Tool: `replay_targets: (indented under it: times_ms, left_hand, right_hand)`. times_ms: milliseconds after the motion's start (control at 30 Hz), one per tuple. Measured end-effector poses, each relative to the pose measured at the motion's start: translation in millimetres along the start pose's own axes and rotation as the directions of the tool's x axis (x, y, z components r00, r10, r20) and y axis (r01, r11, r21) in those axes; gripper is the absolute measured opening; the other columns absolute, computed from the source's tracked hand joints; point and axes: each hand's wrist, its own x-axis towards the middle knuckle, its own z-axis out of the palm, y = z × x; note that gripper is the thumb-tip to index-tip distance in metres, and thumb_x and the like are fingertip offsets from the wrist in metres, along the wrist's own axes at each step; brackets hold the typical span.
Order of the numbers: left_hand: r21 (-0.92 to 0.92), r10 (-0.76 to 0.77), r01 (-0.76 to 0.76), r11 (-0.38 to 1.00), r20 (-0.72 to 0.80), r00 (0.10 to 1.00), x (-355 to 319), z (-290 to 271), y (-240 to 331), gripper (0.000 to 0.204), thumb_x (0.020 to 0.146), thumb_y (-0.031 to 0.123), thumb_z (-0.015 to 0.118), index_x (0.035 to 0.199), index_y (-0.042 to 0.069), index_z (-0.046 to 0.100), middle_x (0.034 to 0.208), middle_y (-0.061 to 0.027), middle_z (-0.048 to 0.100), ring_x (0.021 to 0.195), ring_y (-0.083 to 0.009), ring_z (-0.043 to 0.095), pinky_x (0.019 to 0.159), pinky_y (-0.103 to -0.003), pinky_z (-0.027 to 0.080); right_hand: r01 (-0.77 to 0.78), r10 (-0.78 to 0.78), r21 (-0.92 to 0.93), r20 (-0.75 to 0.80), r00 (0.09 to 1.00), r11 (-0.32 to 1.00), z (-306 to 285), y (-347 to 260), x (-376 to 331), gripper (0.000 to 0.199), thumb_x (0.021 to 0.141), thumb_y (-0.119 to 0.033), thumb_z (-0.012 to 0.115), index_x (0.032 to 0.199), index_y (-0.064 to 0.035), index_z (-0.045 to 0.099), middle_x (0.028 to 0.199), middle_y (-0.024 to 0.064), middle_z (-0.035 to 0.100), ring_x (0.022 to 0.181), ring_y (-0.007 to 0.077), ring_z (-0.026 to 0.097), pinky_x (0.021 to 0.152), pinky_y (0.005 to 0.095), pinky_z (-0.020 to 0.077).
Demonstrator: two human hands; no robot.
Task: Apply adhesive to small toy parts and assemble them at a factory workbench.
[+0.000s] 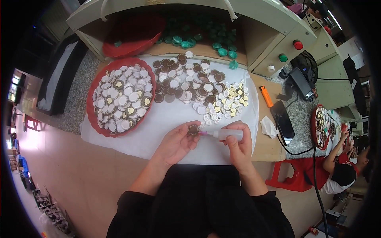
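At the near edge of the white sheet (pixel 158 127), the left hand (pixel 174 144) pinches a small brown round cap (pixel 193 129) at its fingertips, while the right hand (pixel 238 144) is wrapped around a little squeeze bottle (pixel 226 134), fingers hiding most of it. The bottle's pink tip meets the cap from three o'clock. Loose caps (pixel 190 85) spread at twelve o'clock; a red tray (pixel 92 119) of caps sits at ten.

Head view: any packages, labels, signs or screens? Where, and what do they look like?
Phone: flat on the bench right of the white sheet, dark blank screen, black rectangle, cable attached.
Squeeze bottle: in the right hand, small, whitish, pink nozzle touching the brown disc held by the left hand; no label visible.
No signs.
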Motion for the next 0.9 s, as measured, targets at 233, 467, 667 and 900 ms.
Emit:
replay_targets:
  times_ms: [233, 467, 667, 900]
  left_hand:
    - [0.007, 0.016, -0.016, 1.000, -0.022, 1.000, -0.5, 3.1, -0.8, 0.037, 0.087, 0.030, 0.037, 0.111, 0.002, 0.039, 0.088, -0.0078, 0.051, 0.076, -0.0151, 0.047, 0.057, -0.023, 0.040]
    - [-0.007, 0.019, -0.019, 1.000, -0.010, 1.000, -0.6, 2.8, -1.4, 0.037, 0.087, 0.029, 0.039, 0.111, 0.001, 0.039, 0.088, -0.0083, 0.051, 0.076, -0.0157, 0.047, 0.057, -0.024, 0.040]
    - [0.015, 0.021, -0.021, 1.000, 0.005, 1.000, -1.2, 3.4, -0.9, 0.037, 0.087, 0.029, 0.039, 0.111, 0.001, 0.039, 0.088, -0.0084, 0.051, 0.076, -0.0158, 0.046, 0.058, -0.023, 0.039]
    - [-0.005, 0.013, -0.013, 1.000, -0.013, 1.000, -1.7, 3.9, -0.5, 0.036, 0.086, 0.029, 0.040, 0.111, 0.002, 0.039, 0.089, -0.0078, 0.051, 0.077, -0.0152, 0.046, 0.060, -0.023, 0.039]
  right_hand:
    - [0.286, -0.265, -0.409, 0.108, 0.958, 0.866, 2.1, 9.6, -0.3, 0.023, 0.079, -0.013, 0.054, 0.095, 0.0008, 0.043, 0.084, 0.0110, 0.045, 0.074, 0.0174, 0.045, 0.066, 0.0247, 0.0376]
    - [0.313, -0.289, -0.457, 0.125, 0.949, 0.833, 3.3, 8.7, 1.5, 0.023, 0.078, -0.012, 0.055, 0.094, 0.0002, 0.043, 0.082, 0.0107, 0.044, 0.072, 0.0180, 0.044, 0.065, 0.0250, 0.0367]
    - [0.305, -0.280, -0.476, 0.125, 0.952, 0.825, 3.3, 9.0, 2.2, 0.023, 0.077, -0.010, 0.055, 0.095, -0.0005, 0.043, 0.081, 0.0108, 0.044, 0.071, 0.0186, 0.044, 0.065, 0.0255, 0.0368]
    - [0.357, -0.307, -0.498, 0.183, 0.934, 0.790, 2.4, 8.5, 1.7, 0.024, 0.076, -0.009, 0.057, 0.095, -0.0015, 0.044, 0.081, 0.0112, 0.045, 0.071, 0.0205, 0.045, 0.065, 0.0269, 0.0369]
